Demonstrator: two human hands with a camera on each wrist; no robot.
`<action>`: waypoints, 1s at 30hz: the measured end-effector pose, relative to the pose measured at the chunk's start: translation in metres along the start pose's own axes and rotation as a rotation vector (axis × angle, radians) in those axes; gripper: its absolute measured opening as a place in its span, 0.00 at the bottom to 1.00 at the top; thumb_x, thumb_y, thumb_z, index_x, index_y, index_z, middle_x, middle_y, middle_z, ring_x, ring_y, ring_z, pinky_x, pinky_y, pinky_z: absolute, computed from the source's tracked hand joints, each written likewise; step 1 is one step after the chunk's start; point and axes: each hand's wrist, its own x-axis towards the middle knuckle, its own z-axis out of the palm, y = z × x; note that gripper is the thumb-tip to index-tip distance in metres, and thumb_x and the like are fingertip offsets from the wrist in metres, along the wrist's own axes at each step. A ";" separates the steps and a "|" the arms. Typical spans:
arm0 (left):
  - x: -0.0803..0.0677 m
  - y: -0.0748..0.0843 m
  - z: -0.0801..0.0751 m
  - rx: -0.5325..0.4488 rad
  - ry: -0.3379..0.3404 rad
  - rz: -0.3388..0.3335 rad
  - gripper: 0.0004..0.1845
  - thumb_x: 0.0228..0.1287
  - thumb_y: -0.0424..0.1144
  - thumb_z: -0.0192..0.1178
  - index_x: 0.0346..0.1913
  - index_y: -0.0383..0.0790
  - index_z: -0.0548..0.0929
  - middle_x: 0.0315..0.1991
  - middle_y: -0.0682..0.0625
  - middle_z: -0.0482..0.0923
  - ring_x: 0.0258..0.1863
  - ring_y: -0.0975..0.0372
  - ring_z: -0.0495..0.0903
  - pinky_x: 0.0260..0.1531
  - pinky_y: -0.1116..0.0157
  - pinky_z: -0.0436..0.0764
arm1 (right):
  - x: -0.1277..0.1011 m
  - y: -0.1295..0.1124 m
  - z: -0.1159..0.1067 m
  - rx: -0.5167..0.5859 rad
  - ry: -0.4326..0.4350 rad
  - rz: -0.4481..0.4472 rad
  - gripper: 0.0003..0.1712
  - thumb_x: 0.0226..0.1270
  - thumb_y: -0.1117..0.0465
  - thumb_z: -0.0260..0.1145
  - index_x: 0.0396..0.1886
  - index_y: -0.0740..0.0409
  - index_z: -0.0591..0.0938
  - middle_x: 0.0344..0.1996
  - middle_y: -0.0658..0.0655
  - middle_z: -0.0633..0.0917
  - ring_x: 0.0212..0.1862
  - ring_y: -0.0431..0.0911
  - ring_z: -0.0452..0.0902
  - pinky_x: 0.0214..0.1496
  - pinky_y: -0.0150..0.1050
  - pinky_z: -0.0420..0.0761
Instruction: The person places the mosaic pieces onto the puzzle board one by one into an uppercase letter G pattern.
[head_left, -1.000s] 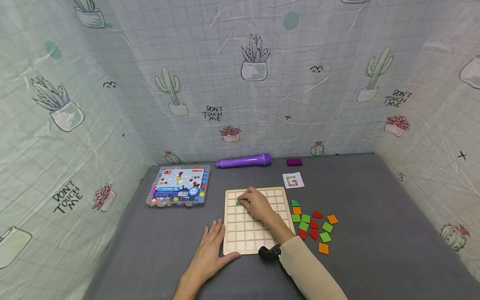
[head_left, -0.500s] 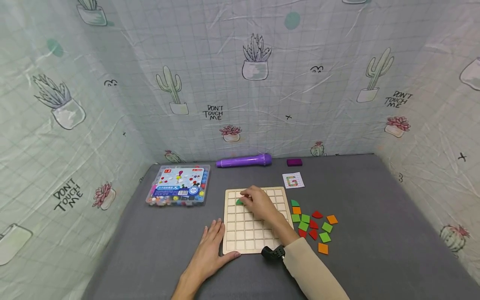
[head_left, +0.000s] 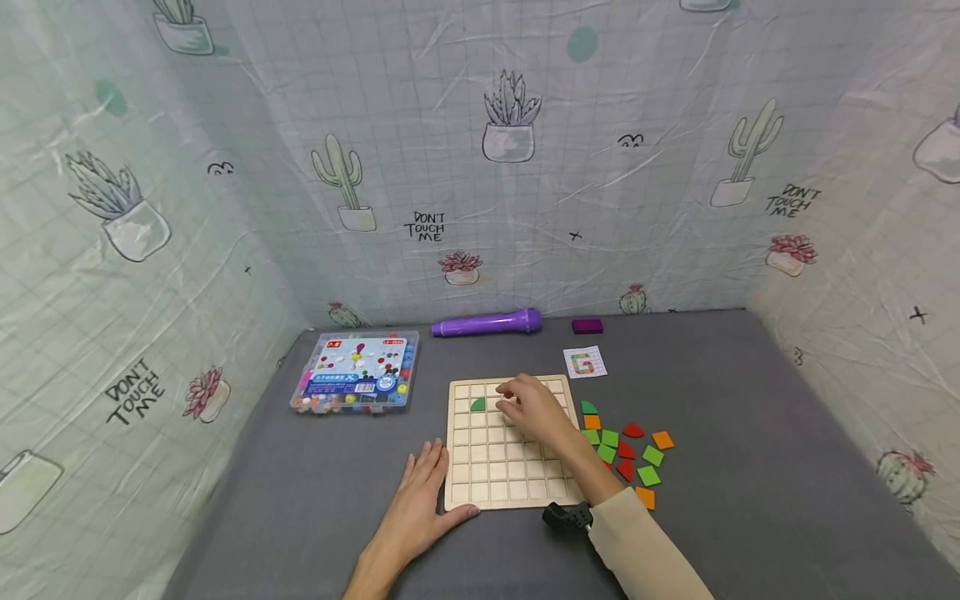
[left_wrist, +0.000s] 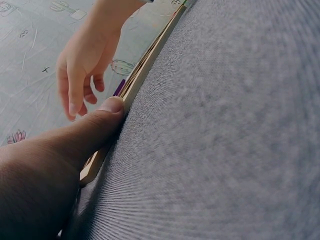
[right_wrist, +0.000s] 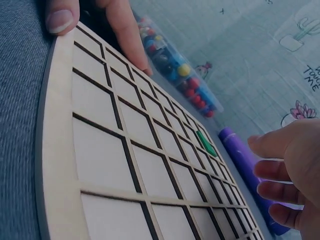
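With one green piece [head_left: 477, 405] seated in the wooden board [head_left: 495, 475], the empty right hand [head_left: 534, 408] hovered loosely open above it, the flat left hand [head_left: 420, 500] bracing its edge; next likely needed: a piece from the coloured pile [head_left: 626, 454].

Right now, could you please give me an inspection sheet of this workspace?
Surface: grey cloth table.
Job's things: wooden grid board; one green piece lies in a cell; loose coloured pieces lie right of the board.
Clutter: bead box, purple tube, pattern card, small purple block.
Hands: left hand rests against the board's edge; right hand hovers above it, holding nothing.
Cables: nothing seen.
Surroundings: cactus-print sheets.
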 end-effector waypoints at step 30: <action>-0.002 0.001 -0.002 -0.019 -0.028 -0.028 0.56 0.57 0.73 0.60 0.76 0.35 0.62 0.79 0.40 0.55 0.81 0.48 0.50 0.80 0.46 0.50 | -0.061 0.052 -0.063 0.012 -0.041 0.006 0.18 0.67 0.62 0.70 0.56 0.59 0.83 0.46 0.54 0.84 0.43 0.49 0.76 0.42 0.39 0.79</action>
